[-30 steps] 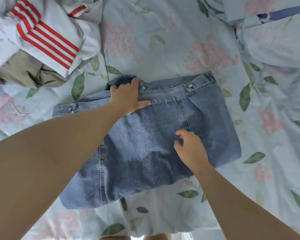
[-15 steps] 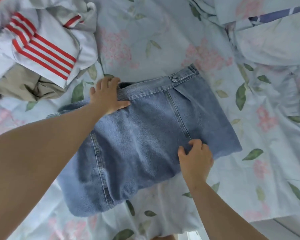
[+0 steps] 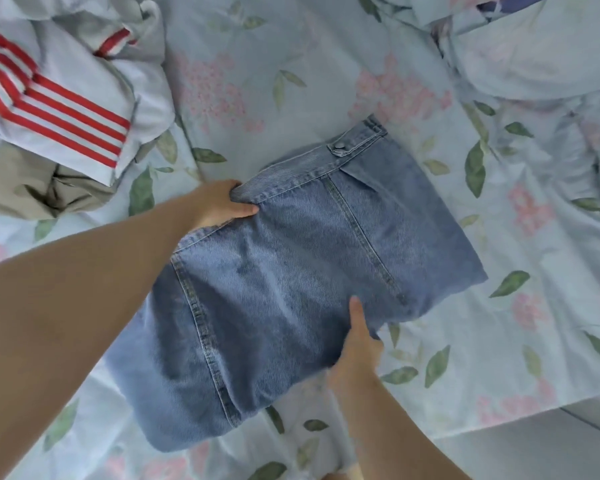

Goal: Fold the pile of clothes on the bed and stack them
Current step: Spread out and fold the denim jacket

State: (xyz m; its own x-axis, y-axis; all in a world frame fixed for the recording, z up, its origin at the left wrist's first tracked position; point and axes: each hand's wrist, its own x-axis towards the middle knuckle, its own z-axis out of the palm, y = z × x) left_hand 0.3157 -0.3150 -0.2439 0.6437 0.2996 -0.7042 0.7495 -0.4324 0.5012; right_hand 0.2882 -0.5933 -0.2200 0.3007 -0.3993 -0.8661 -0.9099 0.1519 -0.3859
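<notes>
left hand (image 3: pixel 217 204): my fingers pinch the folded denim (image 3: pixel 291 271) at its upper corner.
right hand (image 3: pixel 357 348): my fingers grip its lower edge.
advice: i'd lift both evenly, keeping the folds aligned.

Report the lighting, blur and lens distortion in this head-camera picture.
Head view: soft, even daylight, no glare; red-striped garment at upper left smeared by motion blur; denim garment stitching fairly sharp, faint shadow across its middle; wide-angle stretch makes the left forearm loom large at the lower left.
</notes>
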